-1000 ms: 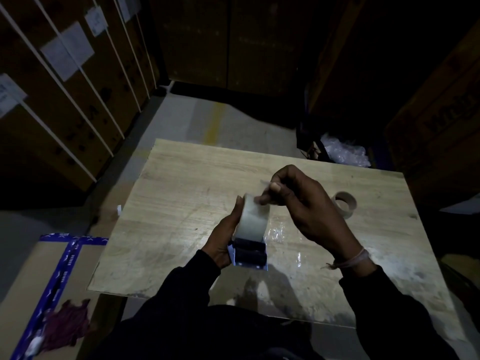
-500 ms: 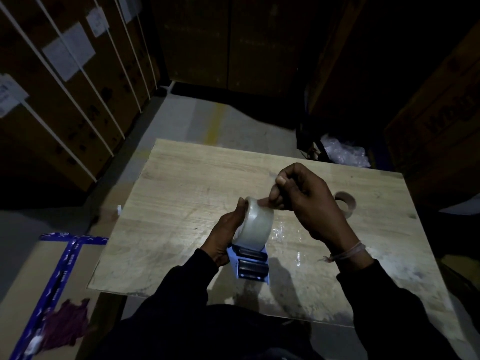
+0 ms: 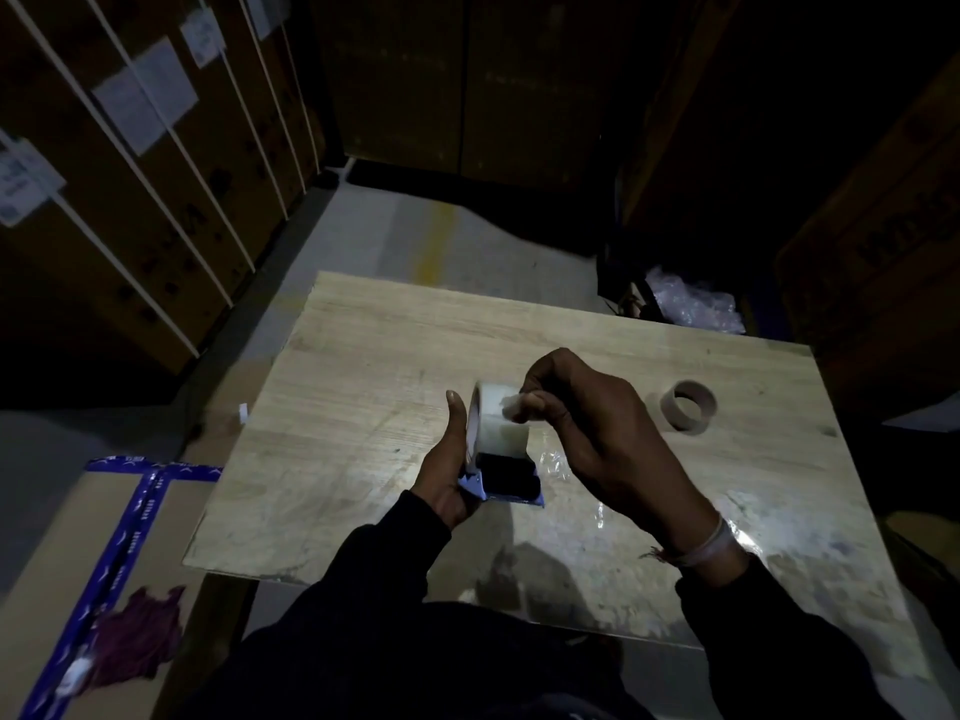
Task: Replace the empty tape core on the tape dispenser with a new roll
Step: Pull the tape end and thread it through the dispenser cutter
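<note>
Left hand point(image 3: 448, 478) grips tape dispenser point(image 3: 506, 478) with new roll point(image 3: 496, 426) seated; right hand point(image 3: 582, 423) fingers pinch the tape end, best peeled slowly and straight.

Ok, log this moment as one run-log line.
left hand: holds tape dispenser | new roll: mounted | right hand: pinching tape end | empty core: on table, apart

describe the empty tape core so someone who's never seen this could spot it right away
Start at the pale wooden table in the middle of the dim room and look toward its far right part, beyond the right hand. The empty tape core lies there alone, a bare brown cardboard ring. Unlike the clear new roll on the dispenser, no hand touches it.
</note>
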Motion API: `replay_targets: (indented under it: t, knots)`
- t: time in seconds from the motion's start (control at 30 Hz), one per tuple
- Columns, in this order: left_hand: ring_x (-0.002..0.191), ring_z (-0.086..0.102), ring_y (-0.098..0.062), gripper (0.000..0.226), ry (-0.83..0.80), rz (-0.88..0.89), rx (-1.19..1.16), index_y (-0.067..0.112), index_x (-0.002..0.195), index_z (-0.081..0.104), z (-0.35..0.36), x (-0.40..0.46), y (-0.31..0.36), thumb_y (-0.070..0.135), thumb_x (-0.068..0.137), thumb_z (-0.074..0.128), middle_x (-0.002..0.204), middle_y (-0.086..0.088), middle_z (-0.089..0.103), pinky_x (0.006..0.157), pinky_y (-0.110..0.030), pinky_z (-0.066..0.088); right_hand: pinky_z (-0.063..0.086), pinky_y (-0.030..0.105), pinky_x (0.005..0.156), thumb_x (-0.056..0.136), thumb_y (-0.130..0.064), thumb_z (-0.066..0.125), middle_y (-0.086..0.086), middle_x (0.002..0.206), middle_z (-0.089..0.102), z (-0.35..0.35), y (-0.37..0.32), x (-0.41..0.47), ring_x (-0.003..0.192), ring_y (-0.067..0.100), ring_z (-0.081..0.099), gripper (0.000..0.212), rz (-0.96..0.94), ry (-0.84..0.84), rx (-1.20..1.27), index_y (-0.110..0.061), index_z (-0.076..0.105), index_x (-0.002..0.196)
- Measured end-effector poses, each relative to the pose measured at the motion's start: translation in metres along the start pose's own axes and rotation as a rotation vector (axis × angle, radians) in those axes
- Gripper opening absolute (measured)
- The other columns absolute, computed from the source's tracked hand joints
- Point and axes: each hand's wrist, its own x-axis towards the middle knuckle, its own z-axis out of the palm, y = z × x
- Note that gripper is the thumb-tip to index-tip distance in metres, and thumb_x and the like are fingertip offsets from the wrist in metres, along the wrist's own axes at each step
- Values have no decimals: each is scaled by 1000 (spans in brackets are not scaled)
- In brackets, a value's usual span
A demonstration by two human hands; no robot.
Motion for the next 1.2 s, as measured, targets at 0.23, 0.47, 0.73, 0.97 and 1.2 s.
replay_targets:
  t: [0.23, 0.47, 0.73, 0.97, 1.2]
  knots:
    - [68, 76, -26, 86, 14, -22, -83, 2, 158, 45, 0, -2, 2, 67, 106, 27, 139, -17, 65, 59, -36, 62, 48, 38, 75, 108, -13, 58, 4, 96, 63, 15, 3, -12, 85, 25, 58, 10, -114, -3, -180, -9, 64, 101]
    - [80, 76, -33, 94, 56, -70, -93, -1, 160, 40, -2, 2, 2, 72, 103, 24, 114, -22, 76, 68, -42, 63, 35, 34, 79, 90, 10, 64, 11, 94, 61, 26, 7, -23, 89, 28, 45, 14, -293, 53, -439, -3, 64, 94]
    - [148, 47, -43, 83, 127, -128, -100, -2, 158, 44, 3, -1, 1, 62, 109, 24, 163, -24, 44, 101, -45, 37, 41, 39, 78, 91, 8, 63, 15, 96, 63, 33, 7, -37, 91, 31, 48, 10, -316, 94, -501, 0, 66, 97]
    - [89, 84, -25, 83, 186, -99, -174, 5, 161, 41, 3, -2, -1, 67, 107, 28, 148, -9, 65, 73, -20, 63, 42, 39, 88, 88, 11, 72, 24, 98, 70, 64, 20, -47, 97, 32, 50, 15, -301, 286, -568, 7, 72, 102]
    - [76, 65, -35, 81, 121, -102, -279, 2, 159, 43, 1, 6, -7, 64, 108, 29, 145, -24, 62, 95, -41, 49, 45, 41, 92, 99, -1, 64, 12, 116, 57, 68, 30, -51, 106, 32, 53, 16, -410, 362, -581, -5, 58, 113]
